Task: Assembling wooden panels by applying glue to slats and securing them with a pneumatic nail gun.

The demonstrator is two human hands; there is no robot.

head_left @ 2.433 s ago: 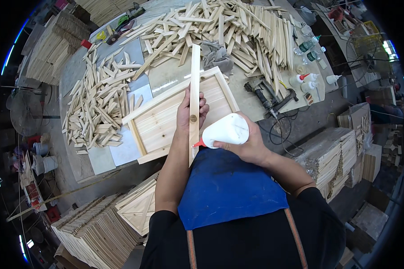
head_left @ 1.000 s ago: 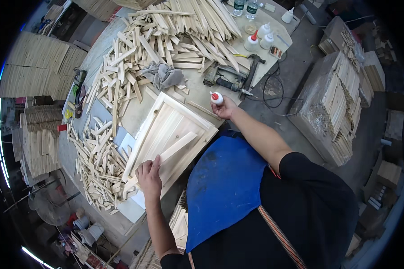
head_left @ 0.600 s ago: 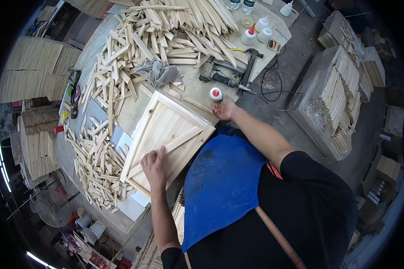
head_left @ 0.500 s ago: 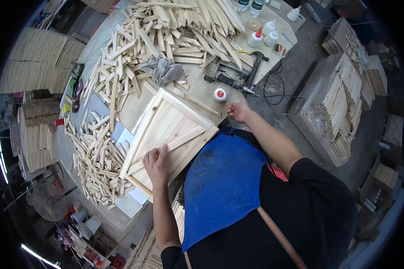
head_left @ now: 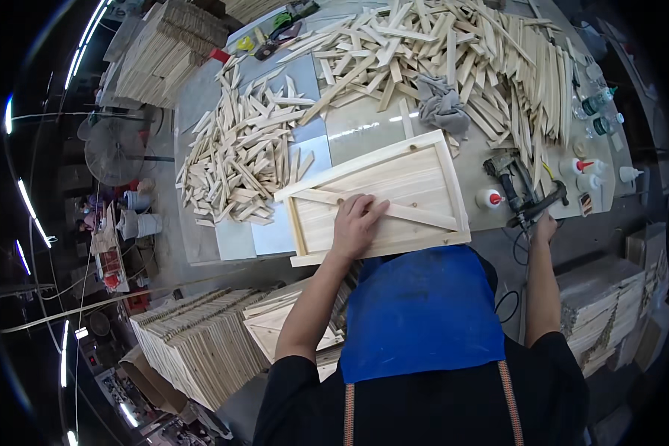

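Note:
A framed wooden panel (head_left: 394, 178) with a diagonal slat (head_left: 416, 214) lies on the table in front of me. My left hand (head_left: 355, 227) rests on the panel, its fingers spread over the slat. To the right, my right hand (head_left: 544, 229) is at the table's near edge with fingers curled, just below a dark hammer (head_left: 548, 199). What it holds, if anything, is too small to make out. A nail gun (head_left: 507, 181) lies beside the hammer. A white glue bottle with a red cap (head_left: 490, 198) stands between the panel and these tools.
Loose wooden strips (head_left: 245, 149) lie in heaps at the left and along the back. A grey rag (head_left: 442, 104) sits beyond the panel. More bottles (head_left: 589, 181) stand at the right. Stacked panels (head_left: 201, 338) and wrapped boards (head_left: 602, 297) are on the floor; a hose hangs off the edge.
The whole view has turned, with my body facing the table more squarely. My right hand has gone from beside the glue bottle to the hammer and nail gun. My left hand stays on the panel.

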